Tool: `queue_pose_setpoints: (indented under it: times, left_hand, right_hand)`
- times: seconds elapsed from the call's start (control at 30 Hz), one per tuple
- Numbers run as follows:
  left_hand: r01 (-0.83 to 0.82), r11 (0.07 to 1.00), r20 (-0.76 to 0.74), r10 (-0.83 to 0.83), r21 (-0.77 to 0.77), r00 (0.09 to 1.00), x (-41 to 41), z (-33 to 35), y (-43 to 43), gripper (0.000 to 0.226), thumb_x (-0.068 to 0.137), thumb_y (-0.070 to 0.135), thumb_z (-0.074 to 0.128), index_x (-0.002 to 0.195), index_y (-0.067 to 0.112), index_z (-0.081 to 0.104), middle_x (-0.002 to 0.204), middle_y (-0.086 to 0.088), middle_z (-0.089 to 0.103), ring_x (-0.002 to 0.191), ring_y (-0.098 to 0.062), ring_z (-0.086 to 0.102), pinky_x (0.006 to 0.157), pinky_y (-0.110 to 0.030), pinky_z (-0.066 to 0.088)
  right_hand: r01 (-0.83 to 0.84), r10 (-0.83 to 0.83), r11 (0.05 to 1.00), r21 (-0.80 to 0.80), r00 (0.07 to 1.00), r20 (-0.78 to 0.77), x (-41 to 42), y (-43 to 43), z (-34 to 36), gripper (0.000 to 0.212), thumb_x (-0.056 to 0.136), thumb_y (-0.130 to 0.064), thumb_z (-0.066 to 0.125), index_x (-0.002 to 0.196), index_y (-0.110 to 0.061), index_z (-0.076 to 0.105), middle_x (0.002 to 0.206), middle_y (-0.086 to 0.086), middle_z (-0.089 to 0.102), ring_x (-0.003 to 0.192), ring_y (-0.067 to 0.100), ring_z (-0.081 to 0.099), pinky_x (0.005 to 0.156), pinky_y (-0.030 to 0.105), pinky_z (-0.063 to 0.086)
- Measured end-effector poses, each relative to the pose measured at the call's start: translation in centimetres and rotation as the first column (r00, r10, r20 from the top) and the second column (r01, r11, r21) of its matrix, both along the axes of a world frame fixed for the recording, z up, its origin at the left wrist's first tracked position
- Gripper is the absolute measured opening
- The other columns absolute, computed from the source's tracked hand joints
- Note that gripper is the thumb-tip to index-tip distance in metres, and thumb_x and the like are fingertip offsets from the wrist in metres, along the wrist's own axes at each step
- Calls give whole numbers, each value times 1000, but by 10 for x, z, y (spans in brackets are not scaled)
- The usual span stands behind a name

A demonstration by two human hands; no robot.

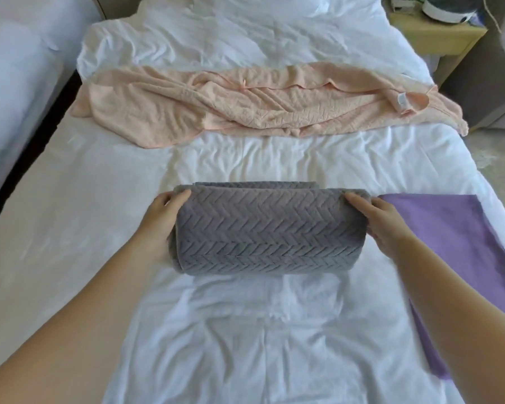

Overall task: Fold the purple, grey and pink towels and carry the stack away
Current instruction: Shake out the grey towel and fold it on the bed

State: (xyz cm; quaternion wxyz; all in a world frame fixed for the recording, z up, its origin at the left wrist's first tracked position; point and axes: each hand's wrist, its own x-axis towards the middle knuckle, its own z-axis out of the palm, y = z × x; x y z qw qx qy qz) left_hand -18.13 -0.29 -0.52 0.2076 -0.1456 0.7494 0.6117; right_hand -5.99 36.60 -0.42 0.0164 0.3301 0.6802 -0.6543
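A grey towel (270,228) with a zigzag weave sits folded into a thick bundle in the middle of the white bed (70,217). My left hand (161,220) grips its left end, thumb on top. My right hand (379,223) grips its right end the same way. A purple towel (446,228) lies flat on the bed to the right, partly under my right forearm. A pink towel (245,109) lies crumpled and spread across the bed beyond the grey one.
A second white bed (15,71) stands to the left across a dark gap. At the far right a yellow bedside table (432,39) carries a white round object. The floor shows along the bed's right edge.
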Motion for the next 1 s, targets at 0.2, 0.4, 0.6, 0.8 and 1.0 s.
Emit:
queue_pose_setpoints:
  times: [0.2,0.4,0.6,0.8,1.0]
  left_hand:
    - [47,979,24,-43,-198,999,-43,-54,27,51,69,75,59,89,28,63,89,14,61,86,-10,58,75,-24,45]
    - [93,935,-100,-135,-341,986,-58,-83,22,28,89,53,52,101,28,50,93,12,57,86,-9,57,63,-26,44]
    - [153,874,-71,-208,-461,976,-85,-102,35,33,98,44,37,117,17,44,117,-15,54,104,-34,54,86,-41,44]
    - [65,815,-162,-192,-575,968,-85,-116,36,31,98,45,37,114,19,42,109,-15,60,99,-38,57,76,-39,41]
    - [-170,593,-410,-296,-787,863,-80,-85,40,44,94,44,45,127,14,45,131,-13,51,113,-39,51,85,-48,43]
  right_hand:
    - [-7,40,989,-146,975,221,-41,0,-62,81,44,-67,82,105,-16,69,97,8,75,89,27,71,81,38,55]
    - [-34,34,999,0,996,77,-58,4,-77,32,69,-57,73,98,-49,61,101,-7,72,90,15,70,78,31,55]
    - [-230,149,922,313,954,262,-94,1,-101,47,92,-54,44,130,-27,38,128,7,56,106,24,54,91,31,37]
    - [-175,54,856,486,966,252,-101,-2,-113,42,92,-56,41,105,-16,43,85,-2,56,92,30,56,70,32,34]
    - [-127,-40,599,791,981,188,-100,-10,-94,56,90,-58,39,132,-21,37,134,8,49,119,31,47,90,43,40]
